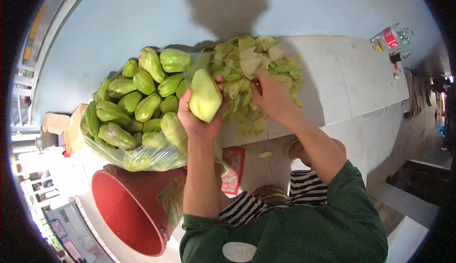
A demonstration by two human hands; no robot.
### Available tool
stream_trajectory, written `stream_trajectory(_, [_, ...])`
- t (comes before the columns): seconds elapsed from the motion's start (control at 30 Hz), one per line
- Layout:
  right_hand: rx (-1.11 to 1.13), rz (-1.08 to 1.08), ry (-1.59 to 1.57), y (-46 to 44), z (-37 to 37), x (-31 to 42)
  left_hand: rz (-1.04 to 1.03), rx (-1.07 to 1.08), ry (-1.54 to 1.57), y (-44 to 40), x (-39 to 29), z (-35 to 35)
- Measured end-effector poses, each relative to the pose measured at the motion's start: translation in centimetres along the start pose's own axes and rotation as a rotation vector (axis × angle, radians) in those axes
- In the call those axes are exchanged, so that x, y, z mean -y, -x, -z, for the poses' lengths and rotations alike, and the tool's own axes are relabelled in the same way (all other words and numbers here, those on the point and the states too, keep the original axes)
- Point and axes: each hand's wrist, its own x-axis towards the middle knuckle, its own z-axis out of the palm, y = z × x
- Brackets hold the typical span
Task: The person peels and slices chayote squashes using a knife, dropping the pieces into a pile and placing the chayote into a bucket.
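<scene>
My left hand (203, 120) is closed around a peeled chayote (205, 97), pale green and tilted, with its wider end toward me. To the right, my right hand (271, 94) grips a thin knife (244, 76), its narrow blade pointing left toward the chayote but apart from it. The handle is mostly hidden in my fingers. Beneath and behind the right hand spreads a heap of pale green peels (249, 59) on the white table. Left of my left hand, a clear plastic bag (156, 161) holds several unpeeled chayotes (147, 105).
A red bucket (118, 215) lies tilted below the bag. Along the white tabletop (332, 87), a plastic bottle with a red label (390, 39) stands at the far right end. A cardboard box (76, 127) is behind the bag. One peel piece (266, 154) lies below the table edge.
</scene>
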Motion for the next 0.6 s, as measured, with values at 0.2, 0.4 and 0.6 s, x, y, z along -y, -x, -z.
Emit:
stream_trajectory(0.2, [-0.091,0.189,-0.008,1.3,1.2,1.5,-0.179,-0.251,-0.139,-0.6,-0.5,0.1])
stream_trajectory(0.4, [-0.295,0.714,0.088,2.4,-0.5,2.8,-0.064,-0.125,-0.084,-1.0,-0.4,1.1])
stream_trajectory(0.6, [-0.301,0.773,0.220,2.7,-0.2,3.1,-0.039,-0.054,-0.128,-1.2,-0.5,1.9])
